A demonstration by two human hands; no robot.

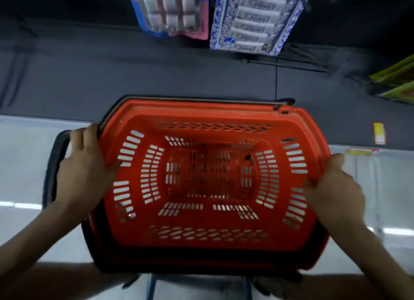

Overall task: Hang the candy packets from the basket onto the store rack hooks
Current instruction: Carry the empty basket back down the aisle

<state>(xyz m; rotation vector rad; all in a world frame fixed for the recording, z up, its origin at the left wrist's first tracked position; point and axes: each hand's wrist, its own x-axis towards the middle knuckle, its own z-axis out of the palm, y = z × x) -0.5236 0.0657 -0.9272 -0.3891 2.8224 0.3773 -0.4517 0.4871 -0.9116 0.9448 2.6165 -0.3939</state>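
dark rack base (156,75), red basket (208,250) between left hand (85,165), right hand (333,187)

The basket (212,118) I'm holding is bright orange-red all over. It's punched with rows of little slots that show pale through, plus bands of slanted mesh holes along both long sides. Its handle (50,165) is black. The floor (20,165) is pale grey and glossy with white streaks, and the shelf base (156,75) behind it is dark charcoal. Up top, the pink packet (170,10) has a blue edge and a grid of whitish squares. The blue-and-white packet (257,19) beside it has a busy blue floral print with white bars stacked down the middle. Off right are some yellow-green packs (396,80) and a yellow-and-white tag (379,136).
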